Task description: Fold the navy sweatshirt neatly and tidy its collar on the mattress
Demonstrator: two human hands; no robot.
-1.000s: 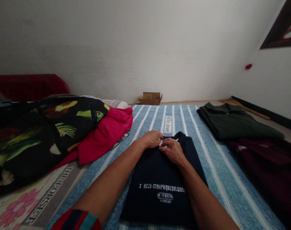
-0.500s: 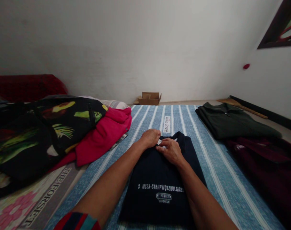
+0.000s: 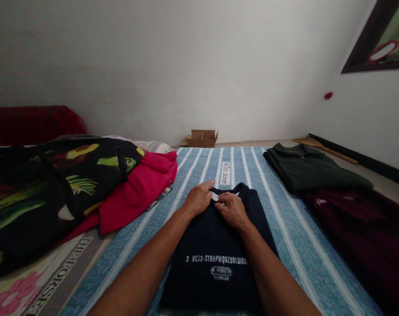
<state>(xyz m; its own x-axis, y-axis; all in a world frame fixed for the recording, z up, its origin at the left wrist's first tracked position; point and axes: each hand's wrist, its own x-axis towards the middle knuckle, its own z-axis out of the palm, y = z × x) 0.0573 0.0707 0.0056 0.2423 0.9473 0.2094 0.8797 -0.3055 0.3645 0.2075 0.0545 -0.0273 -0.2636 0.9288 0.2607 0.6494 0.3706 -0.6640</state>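
A navy blue collared shirt (image 3: 202,245), folded into a rectangle, lies in front of me with white lettering printed near its lower edge. At the left side of its collar, my left hand (image 3: 198,199) pinches the fabric. My right hand (image 3: 233,209) is closed on the collar's front, its fingertips by the white inner neckband (image 3: 215,196). The hands are close together but apart, and the collar's right side stands up beyond my right hand. Under the shirt spreads a blue and white striped cover (image 3: 294,232).
On the right lie a folded dark green shirt (image 3: 318,169) and a maroon garment (image 3: 354,228). To the left, a black leaf-printed item (image 3: 38,188) is heaped over pinkish-red cloth (image 3: 137,188). An open cardboard box (image 3: 201,139) stands by the wall.
My left hand has turned and lowered slightly at the collar, its fingers now reaching along the edge. My right hand stays at the neckband. The whole view has shifted a little.
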